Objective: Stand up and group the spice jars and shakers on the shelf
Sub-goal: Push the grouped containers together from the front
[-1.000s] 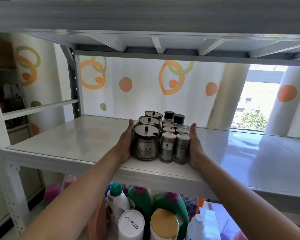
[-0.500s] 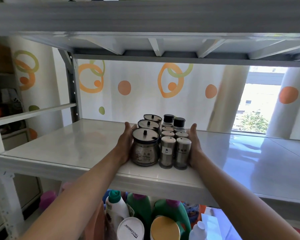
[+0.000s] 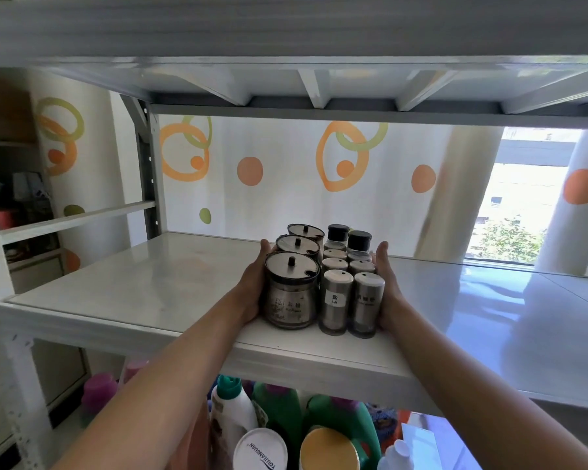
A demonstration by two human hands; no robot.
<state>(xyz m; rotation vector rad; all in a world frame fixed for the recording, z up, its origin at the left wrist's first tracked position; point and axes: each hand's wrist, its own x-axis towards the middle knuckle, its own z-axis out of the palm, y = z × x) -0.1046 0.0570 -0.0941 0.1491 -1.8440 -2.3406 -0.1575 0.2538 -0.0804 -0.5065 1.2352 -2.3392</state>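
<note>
Three round steel jars with knobbed lids (image 3: pixel 291 293), upright in one column near the front edge of the glossy white shelf (image 3: pixel 133 283). Touching them, toward the shelf's right end, two columns of cylindrical steel shakers (image 3: pixel 335 301), upright, with two black-capped glass bottles (image 3: pixel 337 235) at the rear. Left hand (image 3: pixel 253 290) flat against the jar column, fingers straight, gripping nothing; right hand (image 3: pixel 387 290) likewise flat against the outer shakers. Below the shelf, green and white detergent bottles (image 3: pixel 279 412). Behind the shelf, white curtain with orange circles (image 3: pixel 286 171).

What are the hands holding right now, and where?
Nothing is gripped. The left hand presses flat on the side of the front round steel lidded jar, the right hand on the side of the front-right cylindrical steel shaker.
</note>
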